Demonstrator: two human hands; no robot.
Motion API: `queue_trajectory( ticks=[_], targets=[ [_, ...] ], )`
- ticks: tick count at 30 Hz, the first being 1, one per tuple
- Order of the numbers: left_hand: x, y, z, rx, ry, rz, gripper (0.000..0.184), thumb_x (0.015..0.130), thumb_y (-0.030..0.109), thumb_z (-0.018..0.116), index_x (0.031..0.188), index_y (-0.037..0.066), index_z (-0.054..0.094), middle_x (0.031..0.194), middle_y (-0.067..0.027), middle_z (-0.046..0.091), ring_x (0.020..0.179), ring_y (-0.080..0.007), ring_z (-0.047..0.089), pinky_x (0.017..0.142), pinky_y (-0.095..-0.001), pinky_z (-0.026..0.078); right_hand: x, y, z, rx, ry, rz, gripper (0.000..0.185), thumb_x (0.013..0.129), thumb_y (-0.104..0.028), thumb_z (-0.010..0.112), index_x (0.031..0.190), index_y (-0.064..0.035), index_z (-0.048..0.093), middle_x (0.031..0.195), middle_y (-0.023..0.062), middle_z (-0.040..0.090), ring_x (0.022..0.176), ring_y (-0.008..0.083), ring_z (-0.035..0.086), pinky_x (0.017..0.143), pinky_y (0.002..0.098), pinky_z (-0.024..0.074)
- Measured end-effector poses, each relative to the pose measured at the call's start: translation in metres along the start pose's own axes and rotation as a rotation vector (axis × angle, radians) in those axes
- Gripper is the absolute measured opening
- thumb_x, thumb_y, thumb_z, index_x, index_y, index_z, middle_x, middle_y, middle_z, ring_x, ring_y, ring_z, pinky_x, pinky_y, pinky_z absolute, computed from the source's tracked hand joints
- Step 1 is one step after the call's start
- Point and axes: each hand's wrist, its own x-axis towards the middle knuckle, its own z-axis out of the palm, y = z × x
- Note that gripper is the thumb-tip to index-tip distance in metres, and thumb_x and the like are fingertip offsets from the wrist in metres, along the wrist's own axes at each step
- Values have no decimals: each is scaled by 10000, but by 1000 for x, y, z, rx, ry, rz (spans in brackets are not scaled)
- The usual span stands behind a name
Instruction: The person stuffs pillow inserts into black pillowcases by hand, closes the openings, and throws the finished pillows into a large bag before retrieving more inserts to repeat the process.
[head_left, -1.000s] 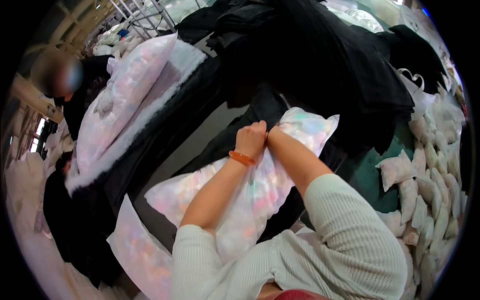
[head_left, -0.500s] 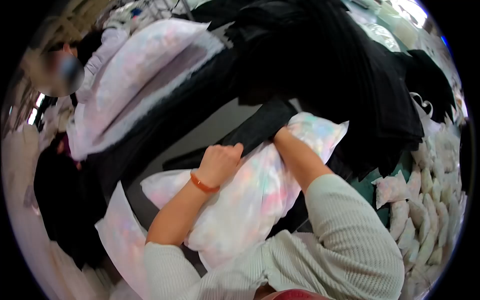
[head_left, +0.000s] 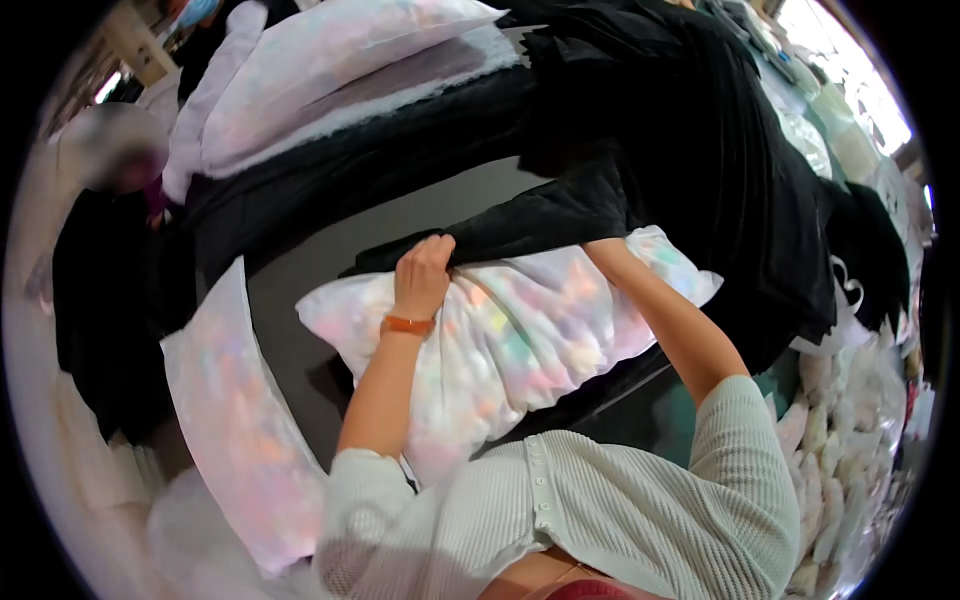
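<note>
A plump white pillow, with pastel filling showing through its thin cloth, lies in front of me. Along its far side runs a black fabric cover. My left hand is closed, its fingers curled over the near edge of that cover at the left, knuckles up and resting against the pillow. At the pillow's far right, my right hand goes in under the black cloth, so its fingers are hidden. An orange band is on my left wrist.
Another pastel pillow lies at the left edge of the grey table. A tall stack of black fabric rises at the right. Across the table, a person's sleeve is beside a big pillow. Several small stuffed bags are piled at right.
The black cover has spread wider along the pillow's far edge. My hands are farther apart, the right one moved to the right. The view has shifted, and the pillow lies more level.
</note>
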Motion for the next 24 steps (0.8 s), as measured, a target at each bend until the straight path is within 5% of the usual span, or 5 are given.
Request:
queue_trajectory(
  ticks=[2,10,16,19,24],
  targets=[
    [1,-8,-2,58,20,-11,142,782,-11,526,895,52,586,821,-110,605,837,-312,622,704,-413,512,-10,-59,-48,-156,-535,-34,274,897,-111,552,1142,4,597,1174,192,565,1109,347,519,986,342,399],
    [14,6,-65,-536,-152,-369,292,743,52,721,1002,10,594,1014,-144,620,987,-306,609,856,-388,482,-66,-211,-19,318,-352,-481,425,891,-151,578,1294,-24,528,1383,121,497,1308,321,422,1115,439,289],
    [-98,-84,-134,154,455,-635,328,930,342,579,1072,47,601,1019,-161,639,952,-335,610,823,-420,492,-72,-198,17,212,-354,-335,385,893,-206,574,1229,-16,571,1345,122,517,1177,326,506,1025,408,382],
    [-153,-101,-104,-850,13,-1106,388,985,358,497,1100,-1,592,955,-97,662,823,-194,619,729,-336,510,-58,-250,5,153,-285,-278,448,869,-295,627,1229,-31,583,1204,139,561,1086,334,533,939,398,427],
    [-128,9,-87,-815,115,-520,305,976,111,426,1193,-27,590,1229,-67,594,1122,-200,551,992,-312,408,-45,-309,19,-60,-422,-76,711,816,-463,671,1369,-68,462,1094,165,551,1013,346,560,889,415,449]
  ],
)
